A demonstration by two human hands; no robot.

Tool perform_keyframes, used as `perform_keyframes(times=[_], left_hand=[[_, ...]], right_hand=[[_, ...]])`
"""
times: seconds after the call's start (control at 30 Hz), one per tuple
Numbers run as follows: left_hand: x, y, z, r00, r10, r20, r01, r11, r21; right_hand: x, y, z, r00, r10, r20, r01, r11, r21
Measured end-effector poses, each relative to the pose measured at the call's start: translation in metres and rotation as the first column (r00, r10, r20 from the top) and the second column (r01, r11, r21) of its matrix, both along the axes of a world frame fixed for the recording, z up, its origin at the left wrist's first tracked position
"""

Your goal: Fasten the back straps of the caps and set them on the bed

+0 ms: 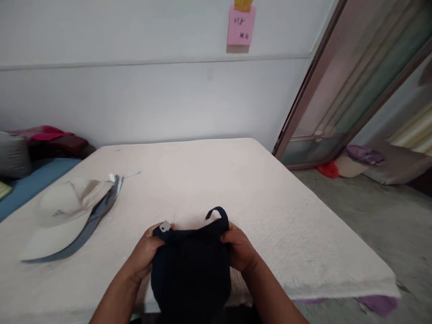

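A dark navy baseball cap [192,270] is held at the front edge of the table, its back opening turned away from me. My left hand [148,248] grips the left side of the opening, beside a strap end with a square metal buckle [164,226]. On the other side my right hand [239,246] pinches the cap where the loose strap [221,212] curls up. The strap and the buckle are apart. To the left lie a beige cap [62,207] with a small dark logo and a grey cap [84,238] beneath it.
The table [202,180] has a pale textured cloth and stands against a white wall. A pink note [240,26] hangs there. Left are a blue surface [43,177] and a grey cushion [13,155]. Right are a sliding door [324,103] and baskets [349,165] on the floor.
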State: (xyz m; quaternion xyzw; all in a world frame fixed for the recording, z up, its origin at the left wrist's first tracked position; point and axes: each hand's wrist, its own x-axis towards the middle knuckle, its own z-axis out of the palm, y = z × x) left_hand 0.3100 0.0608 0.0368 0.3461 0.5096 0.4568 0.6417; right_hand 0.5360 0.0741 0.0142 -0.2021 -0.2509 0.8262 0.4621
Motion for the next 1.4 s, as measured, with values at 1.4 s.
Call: perform_keyframes(times=[1.4], left_hand=[[0.006, 0.039, -0.029, 0.988, 0.144, 0.055, -0.139, 0.987, -0.083]], right_hand=[[0.004, 0.044, -0.008, 0.936, -0.340, 0.092, 0.344, 0.938, -0.037]])
